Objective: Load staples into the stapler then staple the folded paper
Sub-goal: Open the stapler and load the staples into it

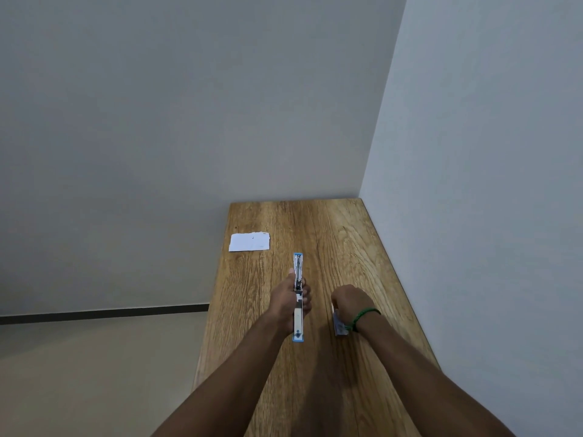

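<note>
Stapler (pixel 298 321) was seen swung open flat on the table (pixel 340 234), laid along the 12-to-6 o'clock line, magazine channel up. It was grasped at mid-length by the left hand (pixel 288 302), thumb on the 9 o'clock side, fingers (pixel 307 299) wrapped on the 3 o'clock side. The right hand (pixel 350 302), green band (pixel 366 313) at the wrist, was held at 3 o'clock of the stapler with its fingers clenched down over a small blue staple box (pixel 340 326). Whether a strip or the box was pinched could not be told. Folded paper (pixel 250 241) was left at 11 o'clock, well apart, close to the table's 9 o'clock edge.

Risks, as judged:
- A staple strip could be snapped or dropped if pinched too hard or lifted crooked.
- The strip could be seated legs-up or skewed in the channel, so a jam would be caused on closing.
- Left fingers lay close beside the channel and could be nipped when the top is shut.
- The paper could be knocked off the near edge when reached for.

No brand or writing could be read; print on the box and marks on the paper were too small.
</note>
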